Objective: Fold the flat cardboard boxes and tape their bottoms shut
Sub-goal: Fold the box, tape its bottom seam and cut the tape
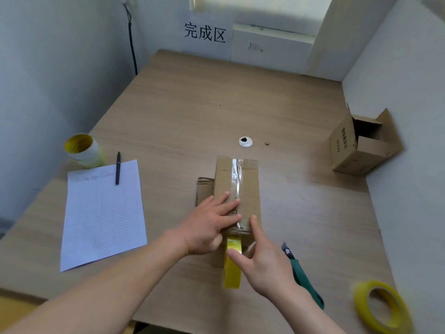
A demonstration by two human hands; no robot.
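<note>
Here was the cardboard box (237, 189), sitting bottom-up near the middle of the worktop (216, 104), with a strip of clear tape (235, 179) running down the seam between its two closed flaps from the far edge towards the near one. The left hand (212, 222) lay flat on the near half of the box, fingers straight and spread, fingertips right at the taped seam and pressing down. The right hand (262, 263) was clamped on the yellow tape roll (232, 266), which stood on edge just in front of the box's near wall; the thumb lay across the roll's yellow band, and the index finger reached out straight to touch the box's near edge beside the seam. A loose flap (204, 189) stuck out at the box's left side. Just right of the right hand lay a green-handled utility knife (303, 278), and further right, near the worktop's front corner, a spare yellow tape roll (382, 307) lay flat. On the left sat a sheet of lined paper (103, 213) with a black pen (118, 168) across its top edge, and behind that a tall yellow-and-white roll (83, 150) stood upright. A second cardboard box (361, 145) rested on its side against the right wall, flaps open. A round cable grommet (245, 141) was set into the worktop beyond the box, and a paper sign (205, 32) with printed characters hung on the back wall.
</note>
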